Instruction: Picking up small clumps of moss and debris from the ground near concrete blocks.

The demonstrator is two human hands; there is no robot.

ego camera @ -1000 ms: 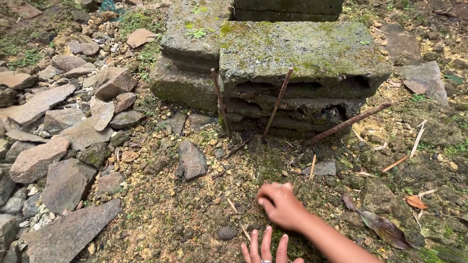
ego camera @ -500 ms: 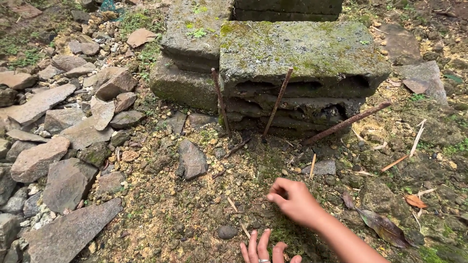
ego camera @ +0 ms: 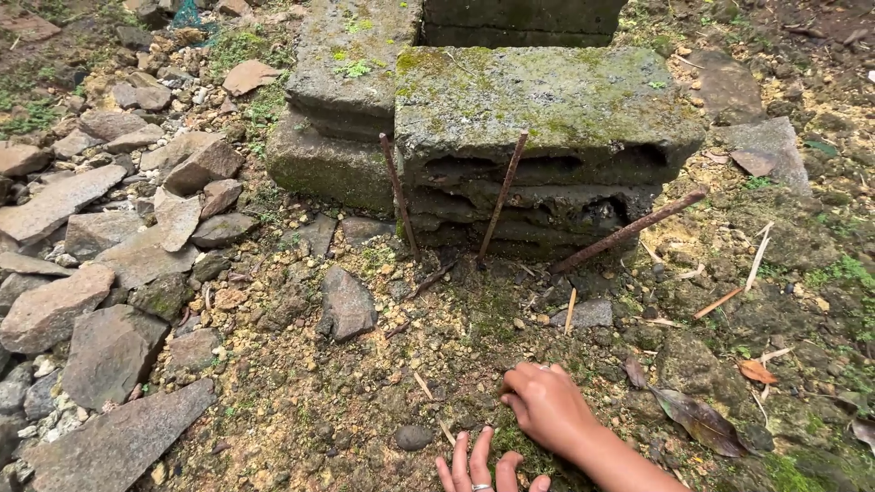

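The left hand [ego camera: 478,469] is cut off by the bottom edge: only three spread fingers show, one with a ring, flat on the ground [ego camera: 365,401]. Its palm and thumb lie out of frame. The right hand [ego camera: 547,405] rests knuckles-up on the soil, fingers curled under toward the left. Whether that grip pinches anything I cannot tell, since the fingertips are hidden beneath the hand. A small dark pebble [ego camera: 412,437] lies just left of the hands, and thin straw bits [ego camera: 424,385] lie near the right hand's fingers.

Three rusty rods [ego camera: 499,196] lean against the mossy blocks [ego camera: 538,109]; their lower ends sink into dirt and cannot be followed. The gaps between the stacked blocks are dark, and nothing inside can be made out. Flat stones [ego camera: 109,351] crowd the left, some cut off by the frame. A brown leaf [ego camera: 697,421] lies right of the forearm.

Against half a second ago, the right hand sits lower and closer to the soil, its fingers tucked tighter. The left fingers have hardly shifted. The whole scene has slid slightly left and up in view, so the camera has tilted a little; the rods, blocks and stones keep their places relative to each other.
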